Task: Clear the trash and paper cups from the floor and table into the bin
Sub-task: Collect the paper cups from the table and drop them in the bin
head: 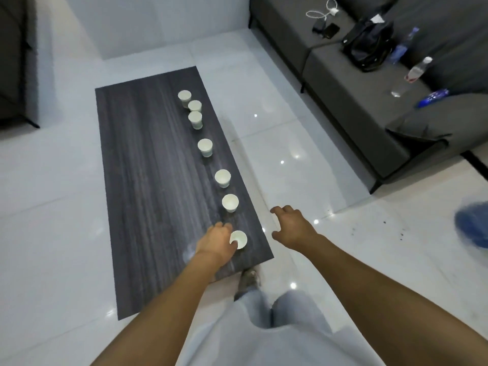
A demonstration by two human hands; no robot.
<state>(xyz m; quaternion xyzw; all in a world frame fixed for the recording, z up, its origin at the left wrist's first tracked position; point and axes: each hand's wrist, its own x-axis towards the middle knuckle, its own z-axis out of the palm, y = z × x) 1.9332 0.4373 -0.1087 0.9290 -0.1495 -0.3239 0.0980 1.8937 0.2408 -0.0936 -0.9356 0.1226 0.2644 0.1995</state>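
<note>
Several white paper cups stand in a row along the right side of a dark wood-grain low table (148,180). My left hand (216,241) is at the nearest cup (239,238), its fingers curled round the cup's left side. The cup after it (230,202) stands just beyond, and another (222,178) behind that. My right hand (291,225) hovers to the right of the table's near corner, over the floor, fingers spread and loosely curved, holding nothing. A blurred blue thing (472,225) lies at the right edge on the floor; I cannot tell whether it is the bin.
A grey sofa (356,107) runs along the right, carrying a black bag (367,46), plastic bottles (417,70), a phone and a white cable. Dark specks (383,225) dot the white tiles on the right. Another dark seat (15,62) stands far left. My legs are below.
</note>
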